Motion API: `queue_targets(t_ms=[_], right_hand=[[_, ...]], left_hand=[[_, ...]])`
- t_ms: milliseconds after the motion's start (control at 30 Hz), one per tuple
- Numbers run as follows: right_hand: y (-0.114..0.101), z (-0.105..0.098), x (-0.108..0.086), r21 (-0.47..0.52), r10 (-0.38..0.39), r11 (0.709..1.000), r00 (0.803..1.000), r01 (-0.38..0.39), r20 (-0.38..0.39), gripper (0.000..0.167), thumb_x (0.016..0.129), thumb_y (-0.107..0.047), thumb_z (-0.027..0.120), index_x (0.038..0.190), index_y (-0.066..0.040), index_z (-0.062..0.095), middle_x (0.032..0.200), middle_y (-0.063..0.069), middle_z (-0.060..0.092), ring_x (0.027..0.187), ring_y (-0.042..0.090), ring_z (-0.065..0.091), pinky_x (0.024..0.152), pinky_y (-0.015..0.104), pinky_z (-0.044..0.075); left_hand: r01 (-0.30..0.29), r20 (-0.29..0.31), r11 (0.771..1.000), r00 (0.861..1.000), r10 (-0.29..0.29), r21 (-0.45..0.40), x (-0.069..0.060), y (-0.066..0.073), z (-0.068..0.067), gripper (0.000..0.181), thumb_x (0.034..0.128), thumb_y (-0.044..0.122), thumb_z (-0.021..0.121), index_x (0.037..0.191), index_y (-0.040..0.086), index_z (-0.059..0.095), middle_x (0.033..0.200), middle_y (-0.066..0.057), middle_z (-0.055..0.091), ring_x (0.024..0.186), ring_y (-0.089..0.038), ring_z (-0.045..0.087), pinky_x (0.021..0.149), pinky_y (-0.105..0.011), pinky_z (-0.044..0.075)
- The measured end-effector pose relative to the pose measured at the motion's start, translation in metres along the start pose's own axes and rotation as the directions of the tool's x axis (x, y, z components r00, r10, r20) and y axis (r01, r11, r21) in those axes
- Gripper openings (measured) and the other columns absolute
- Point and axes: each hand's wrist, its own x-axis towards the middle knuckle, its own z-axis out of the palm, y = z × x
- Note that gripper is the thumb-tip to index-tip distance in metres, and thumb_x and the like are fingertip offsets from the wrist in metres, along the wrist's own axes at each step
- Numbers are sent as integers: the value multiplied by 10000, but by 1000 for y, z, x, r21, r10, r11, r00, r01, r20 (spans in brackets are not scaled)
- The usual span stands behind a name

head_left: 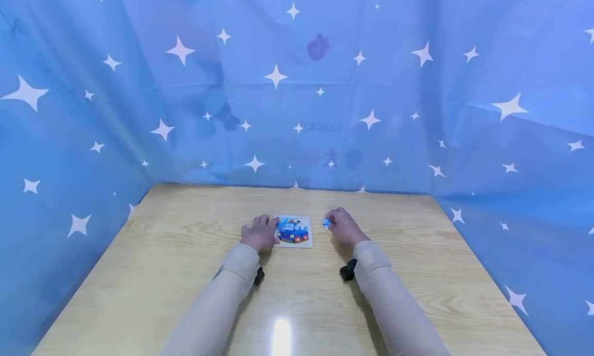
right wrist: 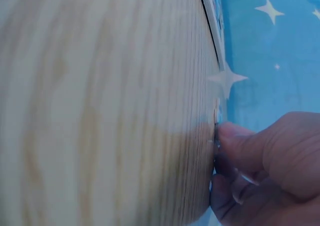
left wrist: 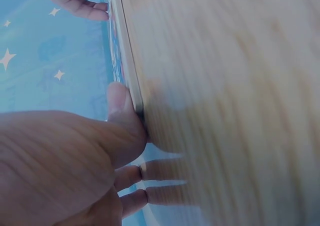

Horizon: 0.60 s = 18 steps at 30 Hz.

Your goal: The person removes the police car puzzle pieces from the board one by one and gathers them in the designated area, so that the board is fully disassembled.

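A square picture board (head_left: pixel 294 231) showing a blue cartoon vehicle lies flat on the table. My left hand (head_left: pixel 260 233) rests at its left side, thumb and a fingertip on the board's edge; in the left wrist view the thumb of this hand (left wrist: pixel 65 161) presses the board edge (left wrist: pixel 131 66) while other fingertips touch the table. To the right of the board, apart from it, my right hand (head_left: pixel 345 227) pinches a small blue and white piece (head_left: pixel 326 223) at table level. The right wrist view shows the fingers of that hand (right wrist: pixel 270 171) low at the table surface, the piece mostly hidden.
The light wood table (head_left: pixel 185 294) extends around the board. A blue curtain (head_left: pixel 297 113) with white stars hangs behind and at both sides. Black devices are worn under the left wrist (head_left: pixel 259 276) and right wrist (head_left: pixel 348 270).
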Motion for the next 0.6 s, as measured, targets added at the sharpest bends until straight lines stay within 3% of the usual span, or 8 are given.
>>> queue_targets(t_ms=[400,600], right_hand=[[4,-1,2,10,-11,1000,1000,11,6,203,1006,31,573,1195,22,646,1180,187,554,1104,347,598,935,473,517],[-8,-4,4,18,-32,999,997,34,-73,306,1001,59,556,1302,50,609,1276,222,536,1154,363,590,969,489,502]], left_hand=[[-3,5,1000,1000,3,-3,2,-1,-1,650,1030,368,569,1607,212,314,1593,-140,301,1477,-336,256,1076,-647,303],[0,8,1000,1000,0,-23,2,-1,-2,665,1023,373,568,1611,209,305,1611,-142,282,1491,-335,239,1090,-635,294]])
